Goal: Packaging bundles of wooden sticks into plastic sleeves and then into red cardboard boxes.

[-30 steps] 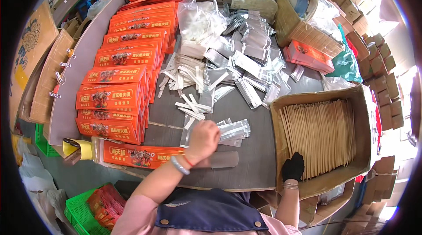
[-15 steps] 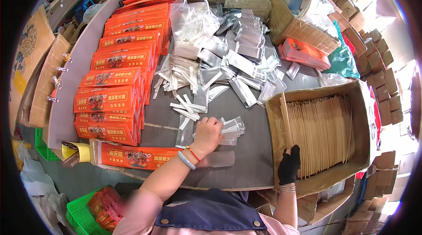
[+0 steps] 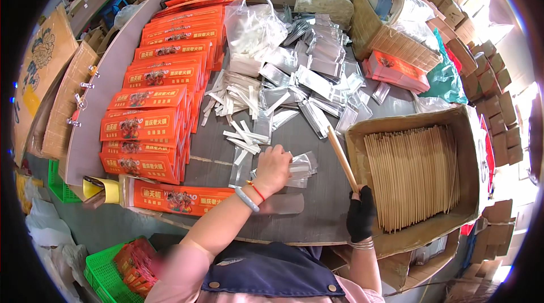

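Note:
My right hand [image 3: 361, 212], in a black fingerless glove, grips a pair of wooden chopsticks [image 3: 342, 157] by their lower ends. The chopsticks tilt up to the left, outside the cardboard box [image 3: 416, 120] packed with rows of chopsticks [image 3: 413, 175]. My left hand [image 3: 274, 166] is closed with its fingers curled, at the edge of a small fan of clear plastic packets [image 3: 304, 169]. Its fingertips are hidden, so what they pinch cannot be made out. Under my left wrist lies an orange printed sleeve [image 3: 180, 197] beside a dark translucent strip [image 3: 286, 204].
Stacked orange sleeves [image 3: 144, 96] line the left side. Mid-table lie white paper strips [image 3: 232, 94], a heap of clear packets [image 3: 317, 85] and a white plastic bag [image 3: 253, 31]. More orange packs [image 3: 396, 69] sit at back right. A green basket [image 3: 113, 272] stands below the table.
My right hand has moved left, carrying the chopsticks from the box's left wall out over the table. My left hand stays by the packets, having shifted only slightly.

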A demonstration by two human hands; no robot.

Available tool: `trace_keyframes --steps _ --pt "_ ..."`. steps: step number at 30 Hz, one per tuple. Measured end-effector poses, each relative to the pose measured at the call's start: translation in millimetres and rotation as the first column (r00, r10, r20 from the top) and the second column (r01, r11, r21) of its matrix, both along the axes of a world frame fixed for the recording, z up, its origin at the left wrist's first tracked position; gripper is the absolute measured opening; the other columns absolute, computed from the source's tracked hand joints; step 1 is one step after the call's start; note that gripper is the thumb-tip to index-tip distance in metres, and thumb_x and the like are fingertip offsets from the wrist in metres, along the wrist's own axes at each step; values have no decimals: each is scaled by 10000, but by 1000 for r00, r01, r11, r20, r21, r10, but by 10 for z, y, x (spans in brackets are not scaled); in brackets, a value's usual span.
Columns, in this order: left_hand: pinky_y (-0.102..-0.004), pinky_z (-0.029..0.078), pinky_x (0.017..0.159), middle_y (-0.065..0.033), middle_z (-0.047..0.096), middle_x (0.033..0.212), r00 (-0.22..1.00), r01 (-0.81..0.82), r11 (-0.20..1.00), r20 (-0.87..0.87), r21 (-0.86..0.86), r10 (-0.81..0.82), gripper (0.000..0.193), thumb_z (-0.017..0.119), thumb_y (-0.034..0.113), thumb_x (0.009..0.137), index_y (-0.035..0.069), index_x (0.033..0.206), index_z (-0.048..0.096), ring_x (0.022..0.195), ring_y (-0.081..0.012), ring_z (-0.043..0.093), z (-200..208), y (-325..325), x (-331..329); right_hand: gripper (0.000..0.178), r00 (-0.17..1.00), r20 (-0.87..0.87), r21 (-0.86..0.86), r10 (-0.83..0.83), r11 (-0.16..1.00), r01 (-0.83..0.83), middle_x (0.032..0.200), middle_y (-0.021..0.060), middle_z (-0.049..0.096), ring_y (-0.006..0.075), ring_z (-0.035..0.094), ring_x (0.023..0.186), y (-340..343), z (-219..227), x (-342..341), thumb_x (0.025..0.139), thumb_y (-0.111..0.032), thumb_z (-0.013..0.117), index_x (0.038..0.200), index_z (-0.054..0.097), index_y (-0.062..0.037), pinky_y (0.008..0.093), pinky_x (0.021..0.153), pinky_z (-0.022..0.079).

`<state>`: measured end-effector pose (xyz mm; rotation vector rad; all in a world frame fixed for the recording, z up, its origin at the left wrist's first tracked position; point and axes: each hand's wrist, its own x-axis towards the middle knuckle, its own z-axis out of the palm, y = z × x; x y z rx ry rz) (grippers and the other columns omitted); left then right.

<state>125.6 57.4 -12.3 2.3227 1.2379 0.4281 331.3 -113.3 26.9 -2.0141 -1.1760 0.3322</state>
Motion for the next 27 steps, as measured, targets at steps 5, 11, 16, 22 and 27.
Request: trace_keyframes --steps 5,11,16,22,27 --pt "-428 453 814 -51 633 891 996 85 996 6 -5 -85 234 790 123 688 120 895 680 916 -299 582 90 -55 -56 118 991 -76 69 110 992 -105 847 70 541 171 530 785 68 -22 -46 945 -31 545 1055 586 -20 302 735 458" --pt "-430 440 877 -56 647 946 987 142 977 -56 -162 -152 309 823 198 660 128 934 699 941 -292 575 175 -477 -859 192 906 4 21 423 906 -423 789 161 592 345 598 737 132 5 -105 896 -104 607 1065 690 -63 404 670 476" --pt "-444 424 949 -80 596 1130 994 -90 996 58 9 89 544 864 224 606 89 1100 681 1058 -312 525 332 -747 -1290 233 815 2 -352 579 763 -542 785 146 586 331 612 755 142 50 -119 898 -177 622 1112 707 -139 428 663 488" --pt "-435 401 998 -113 572 1173 999 35 998 -3 53 -35 764 890 307 553 44 1213 610 1136 -327 489 188 -839 -1297 310 651 102 -335 752 642 -690 897 143 632 305 638 819 332 -269 -557 848 -128 683 1157 697 -152 397 708 519" --pt "-428 428 968 -96 565 1202 994 82 993 -82 87 -75 781 881 233 562 43 1256 578 1116 -305 505 262 -811 -1219 248 837 7 -374 548 777 -506 964 162 651 302 649 887 351 -312 -341 817 -79 712 1063 689 -55 365 754 532"
